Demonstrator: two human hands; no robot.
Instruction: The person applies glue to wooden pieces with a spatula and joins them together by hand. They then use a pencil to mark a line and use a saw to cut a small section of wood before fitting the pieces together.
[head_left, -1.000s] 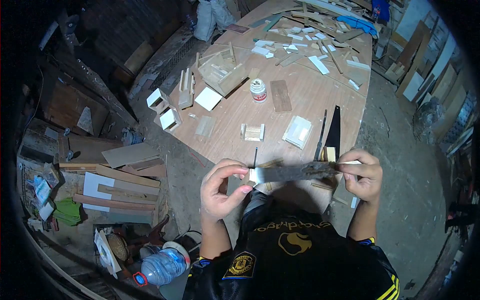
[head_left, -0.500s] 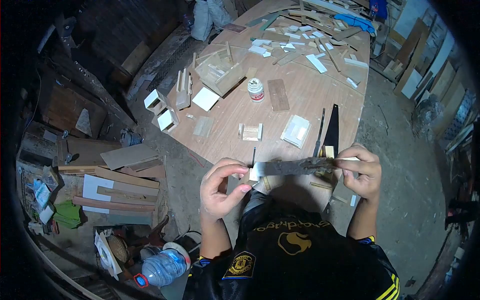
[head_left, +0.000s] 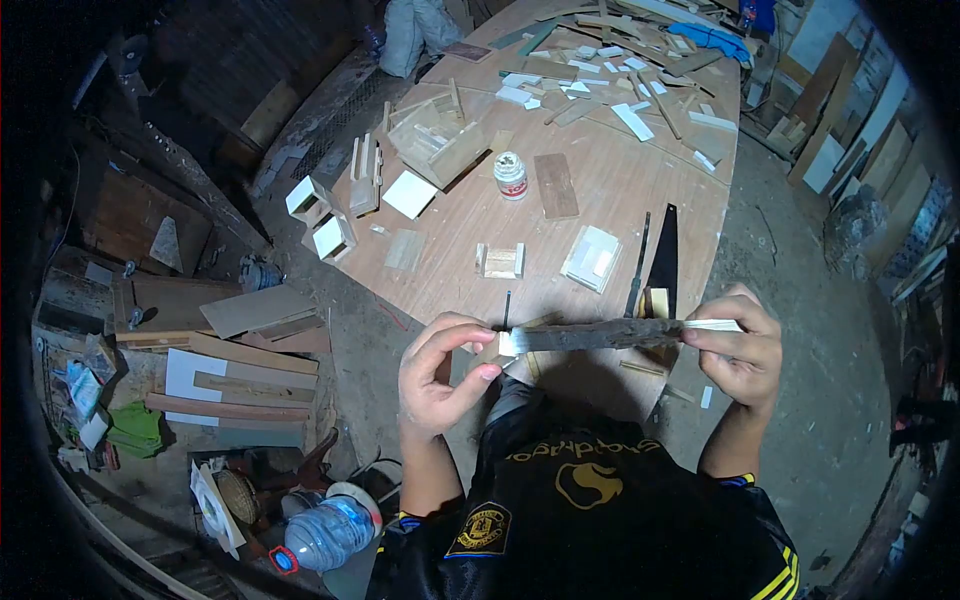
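Observation:
My right hand [head_left: 745,345] grips the pale end of a long flat tool [head_left: 600,335], dark and rough along its length, like a blade or file. Its shiny left end meets a small light wooden piece [head_left: 492,352]. Thumb and fingers of my left hand [head_left: 440,370] pinch that piece from the left. Both hands are raised in front of my chest, over the table's near edge. Just beyond them on the table lies a small wooden frame-like part [head_left: 500,262]. The tool's exact kind cannot be made out.
On the table [head_left: 450,280] stand a glue jar [head_left: 510,176], a wooden box assembly [head_left: 435,145], a brown board [head_left: 556,187] and stacked white-topped pieces [head_left: 592,260]. A handsaw [head_left: 664,255] lies right. Wood scraps [head_left: 610,85] cover the far end. A water bottle [head_left: 328,538] sits lower left.
My right hand has shifted to the right with the tool, and more of its pale end shows. My left hand stays in nearly the same place, still pinching the wooden piece.

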